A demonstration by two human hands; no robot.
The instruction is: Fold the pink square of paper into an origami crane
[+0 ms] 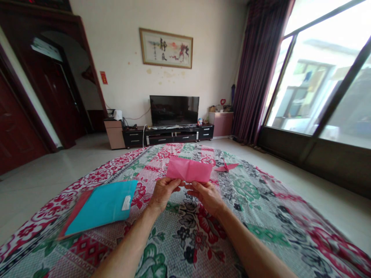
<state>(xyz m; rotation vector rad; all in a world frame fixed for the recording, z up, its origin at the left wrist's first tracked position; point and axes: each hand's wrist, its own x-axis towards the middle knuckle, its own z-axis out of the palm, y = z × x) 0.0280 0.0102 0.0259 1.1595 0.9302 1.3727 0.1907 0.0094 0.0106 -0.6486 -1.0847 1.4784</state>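
A pink sheet of paper, folded into a wide rectangle with a crease down its middle, is held up above the table. My left hand pinches its lower left edge between thumb and fingers. On the lower right edge, my right hand grips it the same way, thumb on the near face. Just right of the sheet lies a folded pink paper figure with pointed ends, like an origami bird. Left of my hands rests a packet of coloured paper, blue on top, with a white label and a reddish sheet showing underneath.
A floral cloth covers the round table. Beyond it, a television stands on a low black cabinet against the wall. Dark curtains and a large window are on the right, with a doorway on the left.
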